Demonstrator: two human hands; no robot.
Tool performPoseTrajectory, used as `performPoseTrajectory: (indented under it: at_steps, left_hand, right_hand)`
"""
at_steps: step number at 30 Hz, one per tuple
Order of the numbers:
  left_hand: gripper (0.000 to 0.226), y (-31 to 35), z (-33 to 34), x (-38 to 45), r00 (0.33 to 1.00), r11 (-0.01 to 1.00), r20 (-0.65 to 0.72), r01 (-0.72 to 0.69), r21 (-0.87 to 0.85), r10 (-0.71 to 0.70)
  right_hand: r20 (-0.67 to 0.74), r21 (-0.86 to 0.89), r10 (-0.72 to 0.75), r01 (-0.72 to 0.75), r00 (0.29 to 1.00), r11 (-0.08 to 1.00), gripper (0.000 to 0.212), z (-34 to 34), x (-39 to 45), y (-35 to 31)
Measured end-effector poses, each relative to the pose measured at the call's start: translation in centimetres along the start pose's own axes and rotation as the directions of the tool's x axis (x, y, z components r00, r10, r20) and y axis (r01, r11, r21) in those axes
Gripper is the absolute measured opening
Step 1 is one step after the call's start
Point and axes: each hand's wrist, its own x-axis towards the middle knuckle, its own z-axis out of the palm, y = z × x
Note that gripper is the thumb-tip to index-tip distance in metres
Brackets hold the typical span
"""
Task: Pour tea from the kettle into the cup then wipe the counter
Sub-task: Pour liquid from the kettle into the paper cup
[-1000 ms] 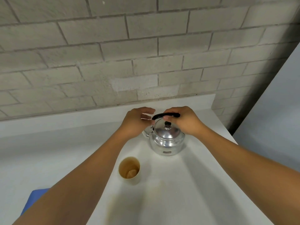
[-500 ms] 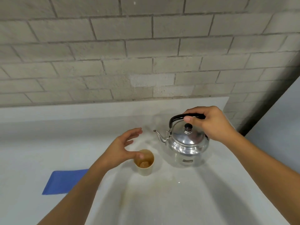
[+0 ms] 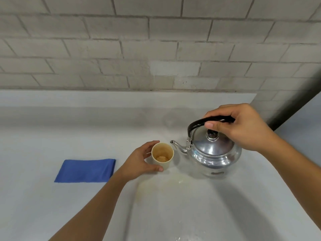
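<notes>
Your right hand is wrapped around the black handle of the kettle, lifted slightly with its spout aimed toward 9 o'clock, while your left hand cups the cup to steady it just beside the spout, apparently ready for the pour. The folded blue cloth waits at 9 o'clock from the cup, well apart on the table, whose right edge runs close past the kettle; open room lies to the left and toward you.

Pale grey brick wall, white countertop, shadowed right corner
</notes>
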Motion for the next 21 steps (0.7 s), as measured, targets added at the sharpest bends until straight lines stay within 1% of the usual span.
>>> performPoseTrajectory:
  at_steps: [7, 12, 15, 21]
  left_hand:
    - [0.087, -0.3, 0.8, 0.1, 0.999, 0.999, -0.044, -0.028, -0.025, 0.027]
    - [0.083, -0.5, 1.0, 0.1, 0.998, 0.999, -0.054, -0.019, -0.041, 0.017]
    - [0.082, -0.4, 1.1, 0.0, 0.998, 0.998, -0.058, -0.018, -0.053, 0.015]
    - [0.080, -0.4, 1.3, 0.0, 0.998, 0.996, -0.063, -0.019, -0.091, 0.013]
  right_hand:
    - [0.079, -0.210, -0.027, 0.043, 0.997, 0.977, 0.012, 0.6, 0.1, -1.5]
    - [0.133, -0.406, -0.072, 0.121, 0.988, 0.906, 0.009, 1.0, 0.7, -2.4]
    - [0.159, -0.456, -0.087, 0.151, 0.984, 0.877, 0.010, 1.1, 1.2, -2.8]
    - [0.214, -0.498, -0.109, 0.204, 0.971, 0.843, 0.012, 1.2, 1.9, -3.3]
